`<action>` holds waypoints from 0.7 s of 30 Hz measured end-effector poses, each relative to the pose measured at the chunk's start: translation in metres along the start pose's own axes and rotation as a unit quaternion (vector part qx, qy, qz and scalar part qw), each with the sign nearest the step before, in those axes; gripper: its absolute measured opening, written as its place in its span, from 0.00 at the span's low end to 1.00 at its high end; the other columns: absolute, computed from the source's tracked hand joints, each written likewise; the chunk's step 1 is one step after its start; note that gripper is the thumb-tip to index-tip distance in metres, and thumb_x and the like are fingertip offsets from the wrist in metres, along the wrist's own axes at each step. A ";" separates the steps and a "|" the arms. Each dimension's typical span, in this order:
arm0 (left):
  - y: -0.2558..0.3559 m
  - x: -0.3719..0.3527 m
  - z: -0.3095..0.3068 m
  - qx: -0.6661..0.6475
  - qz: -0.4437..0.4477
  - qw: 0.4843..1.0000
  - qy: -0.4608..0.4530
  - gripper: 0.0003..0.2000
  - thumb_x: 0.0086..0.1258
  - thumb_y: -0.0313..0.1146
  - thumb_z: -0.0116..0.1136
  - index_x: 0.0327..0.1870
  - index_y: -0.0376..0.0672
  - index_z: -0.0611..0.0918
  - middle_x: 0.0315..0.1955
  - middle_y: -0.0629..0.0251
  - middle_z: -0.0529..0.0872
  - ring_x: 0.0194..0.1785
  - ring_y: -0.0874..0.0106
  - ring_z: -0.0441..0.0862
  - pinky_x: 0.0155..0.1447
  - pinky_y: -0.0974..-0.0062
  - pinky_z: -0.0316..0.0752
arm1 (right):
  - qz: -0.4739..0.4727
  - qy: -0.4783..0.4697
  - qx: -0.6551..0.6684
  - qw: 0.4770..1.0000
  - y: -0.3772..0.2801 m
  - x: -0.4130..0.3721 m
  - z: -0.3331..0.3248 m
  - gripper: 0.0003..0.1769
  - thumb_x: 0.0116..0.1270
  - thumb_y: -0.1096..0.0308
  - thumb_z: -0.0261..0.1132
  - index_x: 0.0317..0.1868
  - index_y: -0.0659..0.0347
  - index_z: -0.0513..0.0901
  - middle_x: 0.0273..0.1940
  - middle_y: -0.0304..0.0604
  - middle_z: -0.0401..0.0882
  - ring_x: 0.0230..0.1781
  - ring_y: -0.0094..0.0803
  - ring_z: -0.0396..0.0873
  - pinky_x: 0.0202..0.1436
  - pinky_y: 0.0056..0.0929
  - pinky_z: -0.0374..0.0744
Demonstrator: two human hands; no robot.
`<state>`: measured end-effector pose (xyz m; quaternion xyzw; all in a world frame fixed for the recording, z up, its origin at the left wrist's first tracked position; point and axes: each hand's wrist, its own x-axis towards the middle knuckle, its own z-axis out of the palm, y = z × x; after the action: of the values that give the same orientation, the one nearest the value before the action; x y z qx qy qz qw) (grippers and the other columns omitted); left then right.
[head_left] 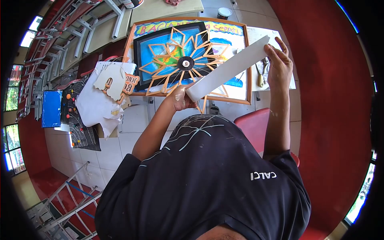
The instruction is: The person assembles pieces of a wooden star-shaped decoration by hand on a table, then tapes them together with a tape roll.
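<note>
A long, flat white strip (228,72), which could be paper or card, slants upward between my two hands. Its lower end is gripped by my left hand (184,99), which has pale smears near the thumb. The upper end is pinched by my right hand (279,64), with some fingers stretched past the edge. Behind the strip lies a framed picture board (236,29) with painted lettering. On it sits a flower-like frame of thin wooden sticks (178,36) around a round black centre (185,63), and the strip hides part of it.
Putty-knife-like tools (262,74) rest on the white surface at right. Left are white sheets (90,98), a cut-out sign (130,84) and a blue panel (52,109). A can (224,13) stands behind. A red chair (254,126) is close by; a metal ladder (72,196) stands lower left.
</note>
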<state>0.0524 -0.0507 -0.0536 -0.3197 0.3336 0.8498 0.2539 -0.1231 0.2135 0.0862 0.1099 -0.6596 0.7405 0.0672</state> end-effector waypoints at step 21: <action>-0.001 -0.040 0.012 0.016 0.131 0.983 -0.129 0.27 0.71 0.46 0.63 0.64 0.37 0.74 0.44 0.60 0.87 0.40 0.75 0.88 0.35 0.76 0.83 | 0.075 -0.057 -0.056 0.994 0.034 0.006 0.016 0.12 0.59 0.65 0.75 0.38 0.66 0.91 0.71 0.54 0.62 0.69 0.49 0.67 0.66 0.48 0.73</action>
<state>0.0752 -0.0499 -0.0182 -0.1570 0.3505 0.9043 0.1863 -0.1361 0.1930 0.0568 0.0981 -0.7090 0.6980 -0.0203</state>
